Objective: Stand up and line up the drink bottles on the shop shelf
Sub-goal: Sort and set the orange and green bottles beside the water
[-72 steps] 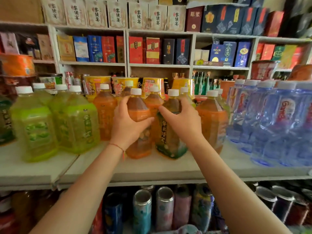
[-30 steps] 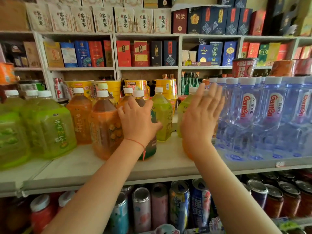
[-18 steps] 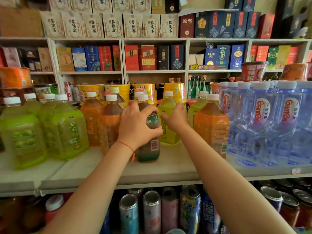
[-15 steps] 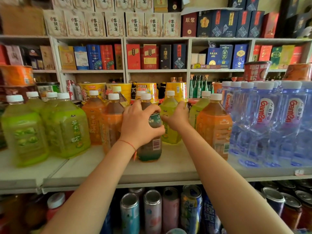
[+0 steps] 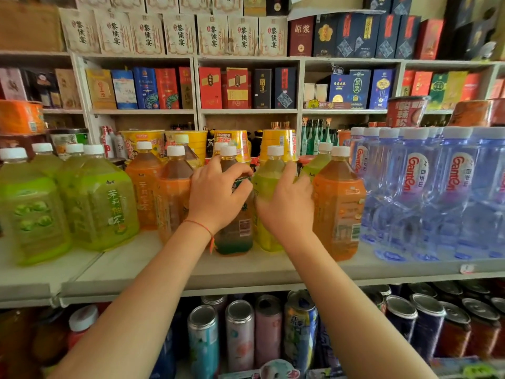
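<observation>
Upright drink bottles with white caps stand on the white shelf (image 5: 246,269). My left hand (image 5: 216,198) grips a dark tea bottle with a green label (image 5: 237,228) at its shoulder, near the shelf's front. My right hand (image 5: 287,209) holds a yellow-green bottle (image 5: 267,176) that stands right beside the dark one. An orange bottle (image 5: 338,209) stands just right of my right hand. More orange bottles (image 5: 172,187) stand left of my left hand, and large green tea bottles (image 5: 103,203) fill the shelf's left part.
Clear water bottles (image 5: 415,192) crowd the shelf's right end. Yellow noodle cups (image 5: 232,143) stand behind the drinks. Cans (image 5: 240,335) fill the shelf below. Boxed goods (image 5: 237,88) line the wall shelves behind.
My right hand has pulled the yellow-green bottle forward from the back row until it stands beside the dark bottle. My left hand has stayed on the dark bottle.
</observation>
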### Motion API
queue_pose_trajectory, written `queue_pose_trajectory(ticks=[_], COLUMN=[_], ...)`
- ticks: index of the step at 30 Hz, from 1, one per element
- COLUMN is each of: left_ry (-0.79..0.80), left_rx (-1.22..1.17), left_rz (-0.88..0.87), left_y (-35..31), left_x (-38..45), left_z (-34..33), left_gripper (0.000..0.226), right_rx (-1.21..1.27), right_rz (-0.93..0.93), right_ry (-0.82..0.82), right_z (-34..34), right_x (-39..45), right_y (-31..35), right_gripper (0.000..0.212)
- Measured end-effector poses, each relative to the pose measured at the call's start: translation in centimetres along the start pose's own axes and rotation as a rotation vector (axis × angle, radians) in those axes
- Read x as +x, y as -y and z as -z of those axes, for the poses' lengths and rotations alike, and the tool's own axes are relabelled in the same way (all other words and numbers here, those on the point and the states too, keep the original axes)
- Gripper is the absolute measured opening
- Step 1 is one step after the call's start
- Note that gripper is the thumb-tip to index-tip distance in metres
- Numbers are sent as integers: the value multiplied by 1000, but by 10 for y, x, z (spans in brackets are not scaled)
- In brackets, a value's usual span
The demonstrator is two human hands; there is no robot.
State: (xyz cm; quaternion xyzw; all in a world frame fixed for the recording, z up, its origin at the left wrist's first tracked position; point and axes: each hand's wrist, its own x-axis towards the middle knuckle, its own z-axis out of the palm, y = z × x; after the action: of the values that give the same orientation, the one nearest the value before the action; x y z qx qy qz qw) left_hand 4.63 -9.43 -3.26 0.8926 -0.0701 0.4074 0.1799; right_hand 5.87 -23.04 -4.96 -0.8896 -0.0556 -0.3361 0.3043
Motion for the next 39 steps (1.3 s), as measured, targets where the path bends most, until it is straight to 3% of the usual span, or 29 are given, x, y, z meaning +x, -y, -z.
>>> queue_pose_trajectory(ticks=[3,6,10,13,16,19,22,27,31,33,36,39], left_ry=[18,38,83,102,121,135,117,122,5,-57,-267,-330], left_rx=[12,15,16,10,-5,4,-2,-421,-1193,-1348,-1136,-927], left_rz=[-1,-3,7,11,21,20,22,68,212,284,349,208], left_y=[-1,-1,-2,-5,-6,-7,-7,-10,-10,12,52,83], left_x=[0,1,-1,-2,-3,-3,-3,-5,-22,-35,-57,-89], left_z=[2,2,4,6,11,12,9,14,38,55,89,121], left_gripper=[41,31,31,31,31,30,30,55,33,33,40,28], right_rx=[19,50,5,209,371,406,419,412,668,785,853,965], right_rz=[27,34,15,-79,-146,-137,-68,127,182,157,143,119], right_ry=[-129,-158,-59,39,120,54,-81,-191,17,161,246,261], right_z=[11,18,22,33,41,41,44,91,127,115,73,30], right_x=[-9,-7,2,22,32,24,7,-14,-19,-25,-37,-49], right_y=[3,4,8,15,14,14,19,57,97,113,147,189], right_gripper=[95,90,67,47,46,31,35,34,43,46,44,42])
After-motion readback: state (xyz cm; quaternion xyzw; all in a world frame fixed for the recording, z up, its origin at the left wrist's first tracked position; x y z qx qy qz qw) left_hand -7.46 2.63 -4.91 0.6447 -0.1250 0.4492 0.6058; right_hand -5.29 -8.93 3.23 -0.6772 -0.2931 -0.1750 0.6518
